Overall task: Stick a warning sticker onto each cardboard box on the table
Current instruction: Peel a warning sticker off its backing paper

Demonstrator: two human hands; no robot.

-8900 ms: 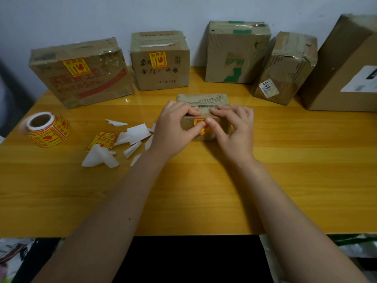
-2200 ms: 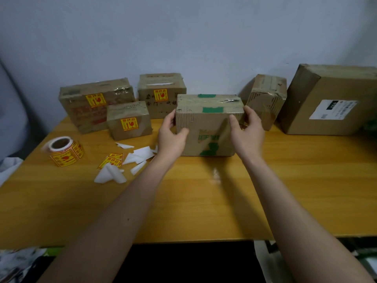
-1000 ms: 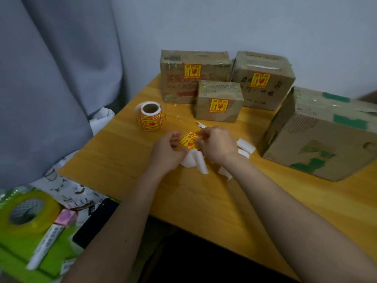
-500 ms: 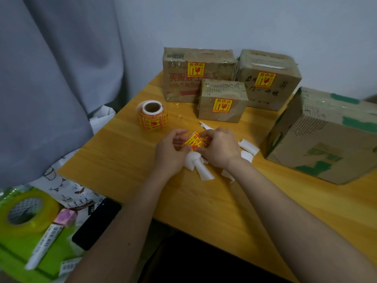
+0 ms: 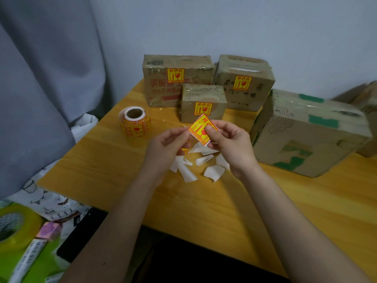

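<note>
Since half a second ago both hands have lifted off the surface (image 5: 106, 172), bringing the sticker (image 5: 201, 129) up above the white scraps (image 5: 193, 164) it lay among. The left hand (image 5: 170, 142) pinches the sticker's left edge, its grip closed to fingertips; the right hand (image 5: 228, 139) pinches the right side with thumb on the printed face, fingers curled behind. The sticker is yellow and red, tilted, held in the air in front of the small box (image 5: 204, 104). That box already wears a sticker, as do the wide box (image 5: 163, 82) behind it on the left and the tall box (image 5: 244, 82) behind it on the right; all three stand close together at the far edge against the pale wall (image 5: 224, 23). The big box (image 5: 306, 131) with green tape lies to the right, near the right hand, with no yellow sticker showing on it. The sticker roll (image 5: 135, 121) stands on end left of the hands. The surface is yellow wood. A grey curtain (image 5: 40, 78) hangs at the left, and below the surface's near-left corner lie patterned paper (image 5: 51, 203), a green tape roll (image 5: 14, 227) and a dark flat item (image 5: 81, 233).
</note>
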